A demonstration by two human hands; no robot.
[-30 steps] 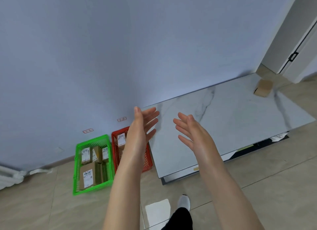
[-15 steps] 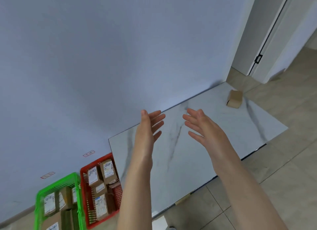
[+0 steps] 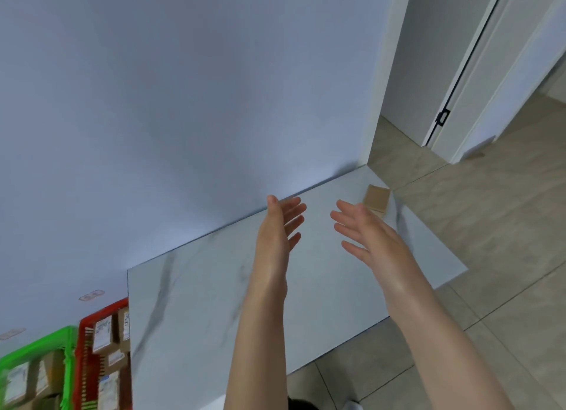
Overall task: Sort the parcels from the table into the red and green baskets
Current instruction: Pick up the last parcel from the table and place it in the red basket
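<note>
Both arms have stretched farther across the table (image 3: 199, 287), so the flat, plain brown cardboard parcel (image 3: 377, 200) at its far right corner now lies just beyond the right hand (image 3: 367, 238). That hand and the left hand (image 3: 277, 226) hold nothing, fingers straight and spread, palms facing each other. The tabletop is a smooth, grey-veined slab. Left of it, the slatted plastic red basket (image 3: 101, 310) and green basket (image 3: 30, 345) hold labelled cardboard boxes (image 3: 102, 336).

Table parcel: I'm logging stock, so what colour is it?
The parcel is plain brown cardboard, seen best in the head view.
</note>
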